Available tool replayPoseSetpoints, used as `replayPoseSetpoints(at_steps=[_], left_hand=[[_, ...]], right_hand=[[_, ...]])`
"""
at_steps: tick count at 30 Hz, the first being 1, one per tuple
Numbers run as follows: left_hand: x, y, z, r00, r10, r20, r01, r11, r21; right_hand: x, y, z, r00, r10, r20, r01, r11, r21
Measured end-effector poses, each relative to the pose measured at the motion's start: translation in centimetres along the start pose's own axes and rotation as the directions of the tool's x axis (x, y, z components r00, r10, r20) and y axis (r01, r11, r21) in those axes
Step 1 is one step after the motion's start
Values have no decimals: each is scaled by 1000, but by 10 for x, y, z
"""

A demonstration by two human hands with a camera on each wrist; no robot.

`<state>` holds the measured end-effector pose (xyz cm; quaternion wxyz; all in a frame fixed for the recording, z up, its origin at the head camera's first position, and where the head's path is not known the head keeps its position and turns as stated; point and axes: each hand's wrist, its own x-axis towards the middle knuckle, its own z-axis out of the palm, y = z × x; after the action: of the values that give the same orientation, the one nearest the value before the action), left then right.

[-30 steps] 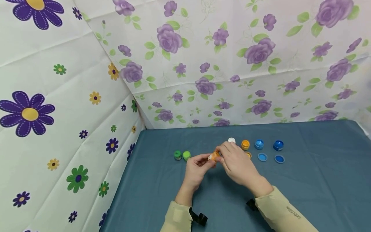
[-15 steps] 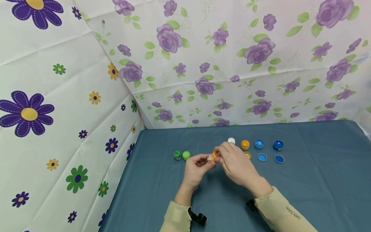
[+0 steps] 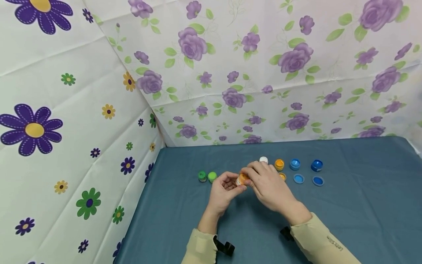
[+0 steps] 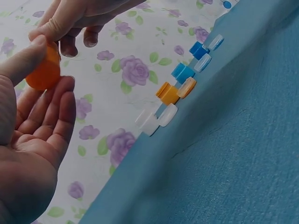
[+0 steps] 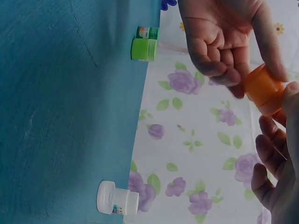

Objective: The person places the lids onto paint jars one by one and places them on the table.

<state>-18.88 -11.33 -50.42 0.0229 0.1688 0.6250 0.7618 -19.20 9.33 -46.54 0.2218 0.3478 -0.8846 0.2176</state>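
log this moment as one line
left grip: holds orange jar | right grip: holds its other end | light blue jar, dark blue jar: open | light green jar: upright

Head view forward-down; wrist views close, sharing orange jar (image 4: 45,73).

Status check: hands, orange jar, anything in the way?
Left hand pinches orange jar; right hand grips its other end. Jar held up off the table. Nothing visibly blocking; white jar stands just beyond right hand.
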Motion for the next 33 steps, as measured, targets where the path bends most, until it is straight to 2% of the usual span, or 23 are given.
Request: replayPoseSetpoints(at_steps=[2,6,11,14,17,19,21,25,28,30,33], left_hand=[[0,2,0,1000,-23,4,23,1000,15],[0,3,0,999,-49,9,48,994,96],[-1,4,-2,998,-46,-32,52,975,215],[1,7,-7,997,-31,-68,50,955,293],[5,11,-13,996,-6,-86,41,911,410],[9,14,-17,995,17,-97,35,860,509],[13,16,-21,993,30,-117,47,793,607],[20,15,-26,988,44,-147,90,611,786],[23,12,-28,987,54,-152,107,488,866],[23,8,-29,985,66,-156,114,427,897],[23,3,-31,982,79,-174,135,358,924]], right_hand=[[0,-1,-1,1000,17,-10,-16,1000,10],[-5,1,-4,995,90,-41,-88,995,43],[-16,10,-12,975,206,-80,-197,974,108],[-25,17,-15,967,247,-63,-238,964,122],[-31,23,-19,962,270,-43,-263,957,126],[-34,26,-22,958,286,-31,-280,952,128],[-37,29,-24,954,300,-22,-294,947,131],[-41,31,-27,948,317,0,-314,941,122],[-42,31,-27,949,314,20,-315,943,107],[-43,31,-26,951,308,31,-309,945,107],[-44,31,-25,954,296,41,-299,948,107]])
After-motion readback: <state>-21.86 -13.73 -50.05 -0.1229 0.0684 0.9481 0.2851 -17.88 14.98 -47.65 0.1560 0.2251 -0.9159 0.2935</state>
